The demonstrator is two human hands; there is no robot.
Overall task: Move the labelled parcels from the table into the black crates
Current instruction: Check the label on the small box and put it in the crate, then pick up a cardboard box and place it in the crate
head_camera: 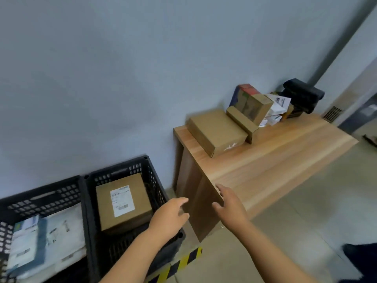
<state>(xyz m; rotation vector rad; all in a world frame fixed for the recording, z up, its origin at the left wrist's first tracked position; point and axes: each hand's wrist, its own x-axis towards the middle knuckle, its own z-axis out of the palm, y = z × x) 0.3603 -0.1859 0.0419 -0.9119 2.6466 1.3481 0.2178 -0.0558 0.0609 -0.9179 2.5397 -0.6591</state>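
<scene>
Left hand (pixel 170 216) and right hand (pixel 229 207) — both loose-fingered, holding nothing — beside black plastic crate (pixel 151 180) containing labelled brown cardboard parcel (pixel 123 203).

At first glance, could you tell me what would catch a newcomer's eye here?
Two empty hands, left hand and right hand, reach forward at centre. A labelled cardboard box sits in the right black crate below, and brown parcels crowd the wooden table by the wall.

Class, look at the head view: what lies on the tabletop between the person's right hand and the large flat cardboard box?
Nothing: in the head view, only bare wooden tabletop stretches between the right hand and the flat cardboard box.
</scene>
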